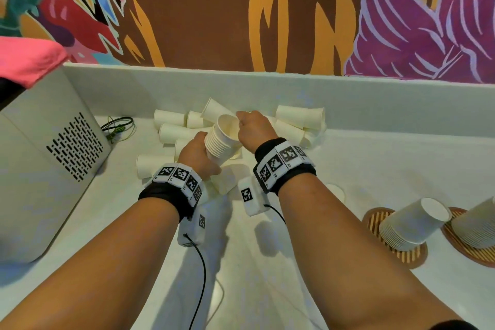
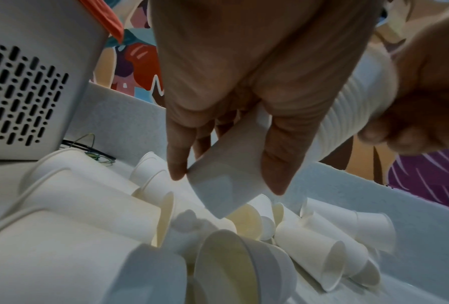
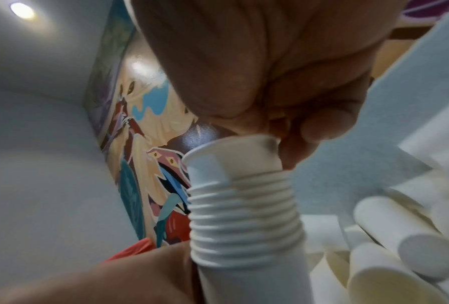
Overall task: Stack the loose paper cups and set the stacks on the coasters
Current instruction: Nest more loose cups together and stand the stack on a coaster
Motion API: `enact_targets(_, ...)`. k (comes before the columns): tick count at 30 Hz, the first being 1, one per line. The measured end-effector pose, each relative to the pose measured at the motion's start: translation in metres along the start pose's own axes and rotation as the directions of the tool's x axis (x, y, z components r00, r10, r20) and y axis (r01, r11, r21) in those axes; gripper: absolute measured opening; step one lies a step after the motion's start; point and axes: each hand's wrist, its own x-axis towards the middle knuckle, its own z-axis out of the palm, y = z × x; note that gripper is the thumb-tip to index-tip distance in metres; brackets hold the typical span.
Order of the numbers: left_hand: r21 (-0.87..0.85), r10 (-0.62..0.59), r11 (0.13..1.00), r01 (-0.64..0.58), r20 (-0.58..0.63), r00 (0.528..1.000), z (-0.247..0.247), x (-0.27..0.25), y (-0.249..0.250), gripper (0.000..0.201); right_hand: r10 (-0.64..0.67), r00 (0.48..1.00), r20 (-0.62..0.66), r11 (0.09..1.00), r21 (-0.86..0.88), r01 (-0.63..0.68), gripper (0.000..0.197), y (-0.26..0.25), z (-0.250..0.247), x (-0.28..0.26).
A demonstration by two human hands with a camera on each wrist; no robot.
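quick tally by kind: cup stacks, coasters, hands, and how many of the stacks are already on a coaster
cup stacks: 3, one held in the left hand at, two upside down at and
coasters: 2, at and
hands: 2, the right hand at the held stack's rim
stacks on a coaster: 2
total things (stacks, coasters, hands): 7
loose cups: piled, too overlapped to count

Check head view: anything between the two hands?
Yes: the stack of nested cups, gripped by the left hand, with the right hand at its rim. Head view shows it.
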Motion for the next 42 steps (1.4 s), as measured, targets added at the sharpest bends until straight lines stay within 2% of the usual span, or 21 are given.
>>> enact_targets(2, 0.002, -0.018, 1.000, 0.018, -0.026, 1.000, -0.003, 0.000, -0.004, 0.073, 0.039, 0.998, -0.039, 0.997, 0.064, -0.036, 0.042, 0.008, 0.009, 0.003)
enact_targets(4, 0.001, -0.048, 0.999, 0.048, -0.059, 0.997, -0.008, 0.000, -0.009, 0.070, 0.093, 0.994, -0.058, 0.994, 0.055, -0.090, 0.042, 0.021, 0.021, 0.002)
enact_targets(6, 0.001, -0.072, 0.997, 0.072, -0.079, 0.994, -0.011, 0.000, -0.013, 0.067, 0.093, 0.995, 0.035, 0.993, -0.083, -0.089, 0.039, 0.031, 0.042, -0.001)
enact_targets(8, -0.001, -0.077, 0.997, 0.077, -0.082, 0.994, -0.013, -0.001, -0.016, 0.066, 0.066, 0.982, 0.175, 0.977, -0.213, -0.028, 0.038, 0.035, 0.067, -0.007)
enact_targets(11, 0.000, -0.079, 0.997, 0.079, -0.079, 0.994, -0.013, -0.002, -0.018, 0.066, 0.071, 0.949, 0.308, 0.961, -0.275, 0.017, 0.055, 0.036, 0.100, -0.017)
enact_targets(13, 0.008, -0.073, 0.997, 0.074, -0.075, 0.995, -0.014, -0.003, -0.018, 0.064, 0.063, 0.944, 0.323, 0.938, -0.343, 0.055, 0.062, 0.038, 0.113, -0.022)
enact_targets(17, 0.013, -0.068, 0.998, 0.069, -0.062, 0.996, -0.015, -0.005, -0.020, 0.070, 0.085, 0.959, 0.269, 0.893, -0.448, 0.046, 0.053, 0.043, 0.121, -0.030)
enact_targets(22, -0.005, -0.082, 0.997, 0.082, -0.050, 0.995, -0.016, -0.010, -0.025, 0.070, 0.084, 0.985, 0.151, 0.927, -0.374, -0.021, 0.035, 0.051, 0.090, -0.027)
enact_targets(24, 0.008, -0.087, 0.996, 0.088, -0.039, 0.995, -0.017, -0.011, -0.023, 0.068, 0.117, 0.993, 0.018, 0.963, -0.246, -0.109, 0.031, 0.046, 0.066, -0.023)
enact_targets(26, 0.036, -0.091, 0.995, 0.092, -0.024, 0.996, -0.018, -0.010, -0.018, 0.069, 0.168, 0.980, -0.109, 0.978, -0.108, -0.179, 0.032, 0.037, 0.036, -0.020)
enact_targets(31, 0.091, -0.096, 0.991, 0.094, 0.014, 0.995, -0.018, -0.016, -0.007, 0.069, 0.122, 0.965, -0.231, 0.992, -0.014, -0.129, 0.031, 0.007, -0.031, -0.020)
enact_targets(33, 0.088, -0.067, 0.994, 0.064, 0.023, 0.998, -0.016, -0.020, -0.001, 0.071, 0.087, 0.972, -0.217, 0.995, -0.025, -0.094, 0.026, -0.003, -0.041, -0.022)
enact_targets(36, 0.038, 0.048, 0.998, -0.049, 0.027, 0.998, -0.012, -0.023, 0.006, 0.073, 0.046, 0.993, -0.109, 0.996, -0.066, -0.053, 0.023, -0.011, -0.035, -0.025)
enact_targets(39, -0.059, 0.173, 0.984, -0.171, 0.032, 0.984, -0.007, -0.025, 0.013, 0.076, 0.063, 0.998, -0.012, 0.998, -0.017, -0.063, 0.039, -0.012, -0.012, -0.030)
enact_targets(42, -0.043, 0.237, 0.971, -0.234, 0.063, 0.970, -0.002, -0.026, 0.014, 0.076, 0.099, 0.994, 0.053, 0.990, 0.098, -0.104, 0.045, -0.013, 0.002, -0.040)
